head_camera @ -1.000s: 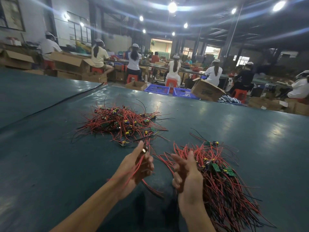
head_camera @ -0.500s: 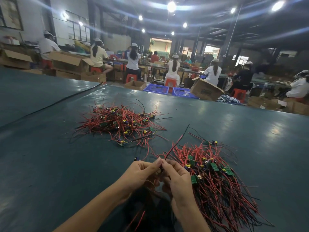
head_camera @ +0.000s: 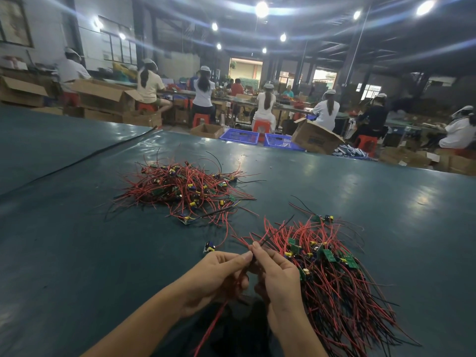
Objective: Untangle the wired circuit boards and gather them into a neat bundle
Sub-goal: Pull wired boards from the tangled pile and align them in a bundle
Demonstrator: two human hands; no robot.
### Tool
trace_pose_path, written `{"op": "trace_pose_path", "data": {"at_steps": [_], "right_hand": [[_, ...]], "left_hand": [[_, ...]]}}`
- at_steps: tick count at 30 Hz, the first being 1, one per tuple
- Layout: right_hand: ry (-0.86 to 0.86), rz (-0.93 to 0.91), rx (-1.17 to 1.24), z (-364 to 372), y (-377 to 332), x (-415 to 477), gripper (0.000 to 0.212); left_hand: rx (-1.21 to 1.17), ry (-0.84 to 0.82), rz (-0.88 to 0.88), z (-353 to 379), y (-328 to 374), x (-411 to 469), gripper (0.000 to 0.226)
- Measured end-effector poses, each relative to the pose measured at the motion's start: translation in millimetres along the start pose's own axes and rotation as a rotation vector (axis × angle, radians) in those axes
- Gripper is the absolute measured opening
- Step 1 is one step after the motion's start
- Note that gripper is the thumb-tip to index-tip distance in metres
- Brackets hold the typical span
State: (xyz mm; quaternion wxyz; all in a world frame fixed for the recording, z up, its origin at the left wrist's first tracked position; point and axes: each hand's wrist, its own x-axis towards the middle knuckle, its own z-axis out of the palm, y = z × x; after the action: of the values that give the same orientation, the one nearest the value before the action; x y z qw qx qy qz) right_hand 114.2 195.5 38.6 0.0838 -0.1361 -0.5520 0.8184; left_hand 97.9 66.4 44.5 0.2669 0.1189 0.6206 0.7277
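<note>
A tangled pile of red and black wires with small circuit boards (head_camera: 185, 189) lies on the dark green table (head_camera: 77, 253), ahead and left of my hands. On the right, a second heap of wired boards (head_camera: 332, 276) lies with its wires running roughly one way. My left hand (head_camera: 219, 276) and right hand (head_camera: 278, 276) meet fingertip to fingertip just left of that heap, both pinching a red and black wire pair (head_camera: 273, 231) that sticks up and away. One small loose board (head_camera: 209, 247) sits just beyond my left hand.
Past the table's far edge stand blue crates (head_camera: 239, 137) and cardboard boxes (head_camera: 315, 139). Several seated people work with their backs to me. A black cable (head_camera: 85, 158) lies across the table's far left.
One second ago my hands were apart, the left gripping wires. They came together and now pinch one wire pair between them, which has tipped lower toward the right heap.
</note>
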Motion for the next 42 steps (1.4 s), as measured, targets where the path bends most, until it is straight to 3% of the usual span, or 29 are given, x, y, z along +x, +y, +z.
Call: {"op": "trace_pose_path", "data": {"at_steps": [4,12,15,18,21,25,32,37,42], "right_hand": [[0.095,-0.024,-0.019,0,2,2,0.026],[0.302,-0.050,0.181,-24,-21,14,0.009],[0.346,-0.077,0.270,-31,-28,15,0.013],[0.300,-0.088,0.237,-27,-24,12,0.021],[0.148,-0.026,0.031,-16,-16,6,0.030],[-0.068,0.078,-0.104,2,-4,-4,0.022],[0.082,-0.069,-0.100,-1,-10,1,0.025],[0.274,-0.097,0.172,-32,-28,11,0.023],[0.251,-0.116,0.144,-31,-24,10,0.025]], "left_hand": [[0.040,-0.006,0.000,1,4,-1,0.035],[0.203,-0.126,0.018,2,7,-6,0.037],[0.240,-0.184,0.038,3,7,-10,0.038],[0.237,-0.144,0.064,5,7,-9,0.038],[0.182,-0.037,0.103,6,8,-6,0.037],[0.150,0.024,0.129,5,8,-5,0.031],[0.221,-0.029,0.101,4,15,-7,0.035],[0.279,-0.161,0.063,6,10,-11,0.034],[0.302,-0.089,0.086,8,8,-8,0.038]]}}
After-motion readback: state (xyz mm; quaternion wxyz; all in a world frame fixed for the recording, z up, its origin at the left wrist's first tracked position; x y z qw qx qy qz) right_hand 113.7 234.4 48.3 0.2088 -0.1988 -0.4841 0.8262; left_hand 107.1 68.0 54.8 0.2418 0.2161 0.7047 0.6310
